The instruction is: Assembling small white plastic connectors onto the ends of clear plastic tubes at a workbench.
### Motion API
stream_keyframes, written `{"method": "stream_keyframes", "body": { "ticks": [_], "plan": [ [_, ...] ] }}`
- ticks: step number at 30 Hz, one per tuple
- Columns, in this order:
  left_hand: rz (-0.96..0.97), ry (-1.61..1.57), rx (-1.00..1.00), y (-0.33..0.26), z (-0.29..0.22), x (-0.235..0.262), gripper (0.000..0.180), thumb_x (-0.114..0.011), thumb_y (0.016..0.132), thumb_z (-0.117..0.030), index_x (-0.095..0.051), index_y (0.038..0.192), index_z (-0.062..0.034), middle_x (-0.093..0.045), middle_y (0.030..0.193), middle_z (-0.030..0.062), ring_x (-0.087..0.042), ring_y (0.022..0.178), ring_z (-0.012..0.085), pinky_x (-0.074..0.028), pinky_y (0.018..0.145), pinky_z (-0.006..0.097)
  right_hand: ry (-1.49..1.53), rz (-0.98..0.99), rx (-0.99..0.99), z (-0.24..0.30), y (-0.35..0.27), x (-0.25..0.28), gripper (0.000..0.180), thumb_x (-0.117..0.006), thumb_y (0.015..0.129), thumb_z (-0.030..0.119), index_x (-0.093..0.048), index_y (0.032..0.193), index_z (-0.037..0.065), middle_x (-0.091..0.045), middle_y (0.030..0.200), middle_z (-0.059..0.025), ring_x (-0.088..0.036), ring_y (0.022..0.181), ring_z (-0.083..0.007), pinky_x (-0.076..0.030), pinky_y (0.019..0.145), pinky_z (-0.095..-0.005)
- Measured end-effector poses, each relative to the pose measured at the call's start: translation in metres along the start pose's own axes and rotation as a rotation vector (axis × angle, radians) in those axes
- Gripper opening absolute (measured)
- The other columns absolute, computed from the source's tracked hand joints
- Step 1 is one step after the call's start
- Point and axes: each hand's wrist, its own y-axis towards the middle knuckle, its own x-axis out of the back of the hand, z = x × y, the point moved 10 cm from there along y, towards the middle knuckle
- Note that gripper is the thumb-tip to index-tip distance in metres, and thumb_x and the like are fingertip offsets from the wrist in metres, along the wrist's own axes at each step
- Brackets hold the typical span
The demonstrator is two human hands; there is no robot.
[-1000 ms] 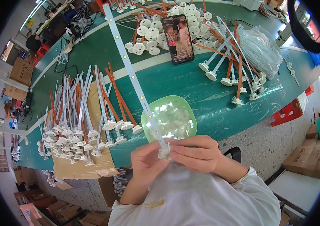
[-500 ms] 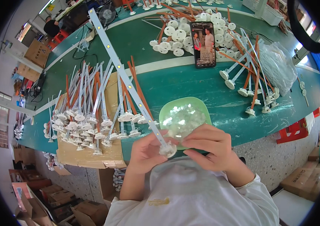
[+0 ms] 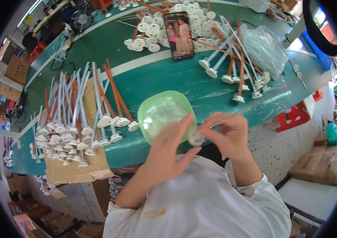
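A white round disc-shaped base point(image 3: 196, 137) is pinched between the thumb and fingers of my right hand point(image 3: 228, 133), at the near side of the bowl. A thin pale edge shows by those fingers; I cannot make out whether it is a strip attached to the base. My left hand point(image 3: 166, 148) is slightly blurred, its fingers stretched out and its thumb apart, just left of the base with nothing in it. Behind both hands stands a light green bowl point(image 3: 142, 115) of small clear, shiny pieces point(image 3: 164, 113), partly covered by my left fingers.
LED strips with white round bases point(image 3: 67, 131) crowd a cardboard sheet point(image 3: 79, 170) at left. More strips point(image 3: 238, 71) lie at right by a clear plastic bag point(image 3: 267, 51). A phone point(image 3: 179, 36) leans on piled white discs point(image 3: 150, 29). Red stools point(image 3: 293, 119) stand beyond the green table's point(image 3: 224, 115) right edge.
My left hand has let go of the LED strip's base and opened. My right hand now pinches a white base, and the long strip no longer slants up to the left. The view has turned right.
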Motion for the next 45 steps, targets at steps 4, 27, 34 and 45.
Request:
{"method": "stream_keyframes", "body": {
  "ticks": [4,27,34,45],
  "plan": [
    [-0.023,0.381,-0.277,0.003,-0.032,-0.059,0.059,-0.078,0.075,-0.016,-0.06,0.131,-0.01,-0.053,0.133,0.0267,-0.051,0.123,0.0418,-0.045,0.102,0.044,-0.468,-0.272,0.011,-0.017,-0.017,0.079,0.007,-0.075,0.076,-0.006,-0.073,0.083,-0.004,-0.074,0.082,-0.0112,-0.068,0.072,-0.0132,-0.053,0.065,-0.026],
    [0.307,0.5,-0.07,0.027,0.018,-0.147,0.061,-0.069,0.083,-0.036,-0.053,0.141,-0.021,-0.034,0.156,0.0129,-0.02,0.146,0.0412,-0.016,0.116,0.057,-0.794,-0.137,0.193,-0.027,-0.036,0.099,0.012,-0.071,0.074,-0.012,-0.069,0.083,-0.005,-0.072,0.085,-0.0149,-0.071,0.077,-0.0241,-0.055,0.069,-0.0301],
    [0.201,0.509,-0.091,0.032,0.02,-0.144,0.06,-0.075,0.076,-0.032,-0.059,0.133,-0.0225,-0.04,0.152,0.0118,-0.026,0.145,0.0397,-0.02,0.115,0.057,-0.884,-0.027,0.363,-0.009,-0.021,0.077,0.013,-0.069,0.073,-0.01,-0.071,0.083,-0.002,-0.072,0.077,-0.0109,-0.07,0.07,-0.0238,-0.054,0.062,-0.0298],
    [0.149,0.516,-0.156,0.025,0.015,-0.137,0.052,-0.071,0.079,-0.03,-0.062,0.129,-0.0207,-0.041,0.15,0.0157,-0.029,0.143,0.0401,-0.024,0.113,0.057,-0.933,-0.079,0.296,-0.016,-0.03,0.078,0.008,-0.069,0.076,-0.011,-0.068,0.081,-0.006,-0.072,0.08,-0.0131,-0.07,0.072,-0.0231,-0.054,0.065,-0.0295]
  ]
}}
